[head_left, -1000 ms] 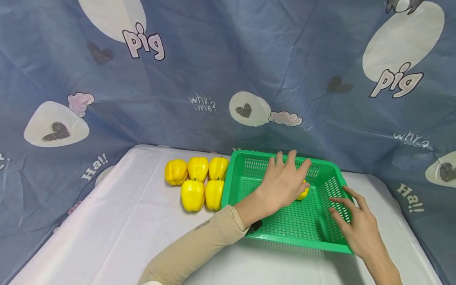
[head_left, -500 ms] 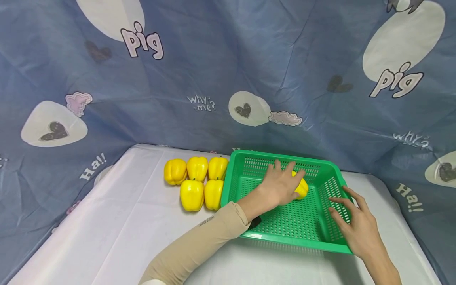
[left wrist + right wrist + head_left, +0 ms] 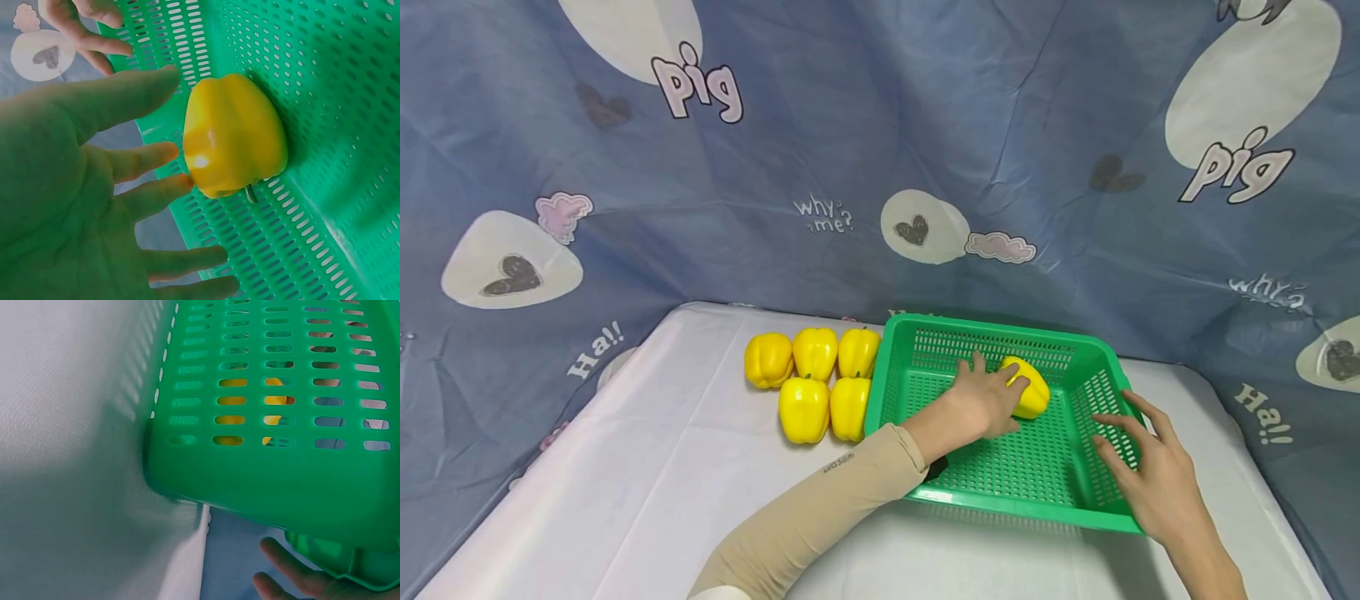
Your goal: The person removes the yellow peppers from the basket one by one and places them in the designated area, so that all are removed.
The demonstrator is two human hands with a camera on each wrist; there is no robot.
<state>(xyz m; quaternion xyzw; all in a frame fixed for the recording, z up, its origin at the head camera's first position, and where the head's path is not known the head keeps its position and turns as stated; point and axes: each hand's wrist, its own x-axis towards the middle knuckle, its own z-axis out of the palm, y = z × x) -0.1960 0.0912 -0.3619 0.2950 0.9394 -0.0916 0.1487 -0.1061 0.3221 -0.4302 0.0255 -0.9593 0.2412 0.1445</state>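
A yellow bell pepper (image 3: 1032,393) lies in the back part of a green plastic basket (image 3: 1000,500). Just left of it, inside the basket, is my left hand (image 3: 979,402) with fingers spread. The left wrist view shows that palm facing the pepper (image 3: 236,134), the nearest fingertips at its side; whether they touch is hard to tell. At the basket's right end my right hand (image 3: 1159,471) lies against the rim, its fingers loosely extended and nothing held in them. Through the slots of the basket wall (image 3: 275,475), the right wrist view gives glimpses of yellow.
Several yellow bell peppers (image 3: 806,410) stand grouped in two rows just left of the basket, on a white cloth-covered table (image 3: 662,467). Behind hangs a blue printed curtain (image 3: 820,150), close to the basket's back edge.
My left hand has drawn back leftward and lower from over the pepper, so more of the pepper shows. The right hand and the basket have stayed in place.
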